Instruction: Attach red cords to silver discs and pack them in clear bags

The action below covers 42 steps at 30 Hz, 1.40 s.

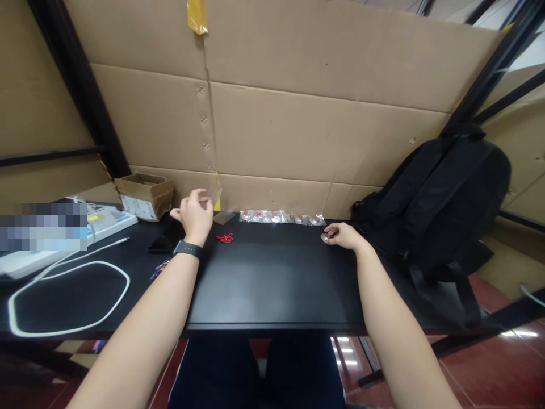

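My left hand (196, 215), with a dark watch on the wrist, is raised above the back left of the black table (272, 278). Its fingers are curled around a clear plastic bag (214, 190), thin and hard to see. At the back right, my right hand (340, 234) pinches a small clear round piece (325, 238) at the tabletop. Between the hands, a row of clear packets (276, 216) with red bits inside lies along the cardboard wall. A red cord bundle (225, 238) and a flat clear packet (223, 217) lie just right of my left hand.
An open cardboard box (147, 196) stands at the back left, near a dark flat object (164, 241). A white cable (123, 289) loops over the left side, beside white boxes (113, 221). A black backpack (451, 193) fills the right end. Cardboard (276, 130) closes off the back.
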Motion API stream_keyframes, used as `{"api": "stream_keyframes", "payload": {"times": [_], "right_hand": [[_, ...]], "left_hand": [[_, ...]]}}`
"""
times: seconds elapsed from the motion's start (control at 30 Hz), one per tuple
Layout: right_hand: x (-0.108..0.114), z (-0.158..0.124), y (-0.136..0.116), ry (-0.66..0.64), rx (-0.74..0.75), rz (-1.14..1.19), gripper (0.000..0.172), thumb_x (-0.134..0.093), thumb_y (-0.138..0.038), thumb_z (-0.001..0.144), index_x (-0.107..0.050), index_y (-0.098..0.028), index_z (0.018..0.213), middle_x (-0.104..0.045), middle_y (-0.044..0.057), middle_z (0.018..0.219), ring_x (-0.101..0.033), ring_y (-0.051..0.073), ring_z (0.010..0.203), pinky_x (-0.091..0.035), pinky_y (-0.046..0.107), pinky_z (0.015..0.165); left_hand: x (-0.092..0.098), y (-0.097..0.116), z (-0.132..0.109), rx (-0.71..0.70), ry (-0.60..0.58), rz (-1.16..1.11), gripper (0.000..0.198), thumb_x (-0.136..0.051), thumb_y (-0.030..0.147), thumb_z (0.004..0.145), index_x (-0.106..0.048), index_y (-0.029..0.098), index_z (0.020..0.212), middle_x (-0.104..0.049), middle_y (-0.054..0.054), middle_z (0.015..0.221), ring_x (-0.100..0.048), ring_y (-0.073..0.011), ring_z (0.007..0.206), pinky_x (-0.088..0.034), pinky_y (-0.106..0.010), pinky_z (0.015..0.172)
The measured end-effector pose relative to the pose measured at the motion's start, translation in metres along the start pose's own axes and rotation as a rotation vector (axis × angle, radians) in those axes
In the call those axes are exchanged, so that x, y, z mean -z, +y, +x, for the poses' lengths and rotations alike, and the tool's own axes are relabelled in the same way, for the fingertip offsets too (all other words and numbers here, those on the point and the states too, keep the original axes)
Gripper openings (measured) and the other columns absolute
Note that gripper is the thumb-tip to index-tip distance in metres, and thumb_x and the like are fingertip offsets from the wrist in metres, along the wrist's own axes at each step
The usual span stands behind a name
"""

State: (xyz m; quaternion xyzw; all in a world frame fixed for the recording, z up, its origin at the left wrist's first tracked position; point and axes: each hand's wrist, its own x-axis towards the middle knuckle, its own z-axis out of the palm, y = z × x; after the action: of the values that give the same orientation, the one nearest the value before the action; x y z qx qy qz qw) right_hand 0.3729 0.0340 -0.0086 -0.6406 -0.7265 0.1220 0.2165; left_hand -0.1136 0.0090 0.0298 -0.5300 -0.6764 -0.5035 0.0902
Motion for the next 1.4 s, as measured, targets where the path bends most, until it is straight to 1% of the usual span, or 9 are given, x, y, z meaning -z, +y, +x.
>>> {"api": "stream_keyframes", "payload": {"times": [0.13, 0.3, 0.47, 0.63, 0.77, 0.97, 1.17, 1.3, 1.4], "right_hand": [[0.0, 0.0, -0.002, 0.01, -0.016, -0.019, 0.038, -0.083, -0.024, 0.059, -0.076, -0.021, 0.097, -0.076, 0.003, 0.091, -0.071, 0.02, 0.081, -0.051, 0.027, 0.074], [0.0, -0.001, -0.004, 0.017, -0.018, -0.034, 0.038, -0.084, -0.028, 0.06, -0.076, -0.021, 0.096, -0.076, 0.004, 0.091, -0.071, 0.02, 0.08, -0.05, 0.027, 0.071], [0.0, -0.003, -0.012, 0.033, -0.029, -0.06, 0.035, -0.082, -0.032, 0.062, -0.076, -0.021, 0.094, -0.076, 0.004, 0.089, -0.071, 0.02, 0.079, -0.05, 0.027, 0.068], [0.0, -0.005, -0.017, 0.064, -0.031, -0.057, 0.032, -0.081, -0.028, 0.06, -0.076, -0.021, 0.091, -0.076, 0.003, 0.086, -0.071, 0.02, 0.077, -0.05, 0.026, 0.066], [0.002, -0.005, -0.016, 0.114, -0.014, -0.009, 0.032, -0.082, -0.028, 0.058, -0.076, -0.02, 0.089, -0.076, 0.004, 0.085, -0.071, 0.02, 0.078, -0.052, 0.026, 0.069], [-0.002, -0.006, -0.035, 0.052, 0.102, 0.288, 0.039, -0.083, -0.032, 0.059, -0.074, -0.016, 0.094, -0.076, 0.008, 0.091, -0.071, 0.02, 0.075, -0.056, 0.026, 0.063], [-0.012, -0.013, -0.078, -0.077, 0.249, 0.49, 0.042, -0.086, -0.034, 0.057, -0.072, -0.016, 0.092, -0.073, 0.007, 0.087, -0.068, 0.017, 0.073, -0.059, 0.029, 0.071], [-0.011, -0.019, -0.094, -0.12, 0.289, 0.635, 0.04, -0.087, -0.033, 0.059, -0.07, -0.016, 0.092, -0.072, 0.007, 0.089, -0.07, 0.018, 0.078, -0.058, 0.032, 0.078], [-0.012, -0.022, -0.1, -0.13, 0.319, 0.798, 0.041, -0.087, -0.03, 0.062, -0.069, -0.018, 0.097, -0.071, 0.007, 0.101, -0.071, 0.02, 0.087, -0.057, 0.036, 0.086]], "left_hand": [[0.004, 0.029, -0.016, -0.217, -0.063, -0.049, 0.03, -0.052, 0.033, 0.092, -0.059, 0.029, 0.121, -0.074, -0.006, 0.111, -0.052, -0.0279, 0.123, -0.021, -0.044, 0.098], [-0.016, 0.055, -0.049, -0.371, -0.361, -0.045, 0.028, -0.056, 0.028, 0.091, -0.065, 0.031, 0.117, -0.075, -0.005, 0.105, -0.055, -0.0263, 0.121, -0.019, -0.045, 0.101], [-0.036, 0.058, -0.07, -0.505, -0.604, -0.039, 0.05, -0.061, 0.027, 0.089, -0.05, 0.032, 0.137, -0.075, -0.007, 0.109, -0.057, -0.0274, 0.12, -0.021, -0.046, 0.102], [-0.036, 0.046, -0.057, -0.554, -0.659, -0.031, 0.069, -0.07, 0.035, 0.082, -0.04, 0.035, 0.144, -0.064, -0.008, 0.134, -0.053, -0.0299, 0.126, -0.029, -0.045, 0.102], [-0.024, 0.015, -0.023, -0.485, -0.605, -0.024, 0.041, -0.057, 0.02, 0.084, -0.063, 0.03, 0.123, -0.069, -0.005, 0.124, -0.06, -0.0246, 0.118, -0.04, -0.036, 0.098], [-0.011, -0.022, 0.004, -0.399, -1.007, 0.115, 0.02, -0.072, 0.032, 0.07, -0.075, 0.028, 0.09, -0.077, 0.001, 0.095, -0.069, -0.0223, 0.093, -0.047, -0.029, 0.084], [-0.018, -0.014, -0.005, -0.331, -0.829, 0.248, 0.021, -0.065, 0.033, 0.076, -0.073, 0.028, 0.096, -0.076, -0.004, 0.103, -0.068, -0.0268, 0.1, -0.045, -0.036, 0.087], [-0.021, -0.008, -0.01, -0.275, -0.84, 0.349, 0.016, -0.068, 0.04, 0.073, -0.076, 0.028, 0.08, -0.077, -0.006, 0.096, -0.067, -0.0327, 0.098, -0.04, -0.047, 0.094], [-0.022, -0.005, -0.013, -0.285, -0.828, 0.369, 0.011, -0.065, 0.03, 0.072, -0.076, 0.027, 0.072, -0.077, -0.007, 0.09, -0.067, -0.0313, 0.094, -0.037, -0.048, 0.095]]}}
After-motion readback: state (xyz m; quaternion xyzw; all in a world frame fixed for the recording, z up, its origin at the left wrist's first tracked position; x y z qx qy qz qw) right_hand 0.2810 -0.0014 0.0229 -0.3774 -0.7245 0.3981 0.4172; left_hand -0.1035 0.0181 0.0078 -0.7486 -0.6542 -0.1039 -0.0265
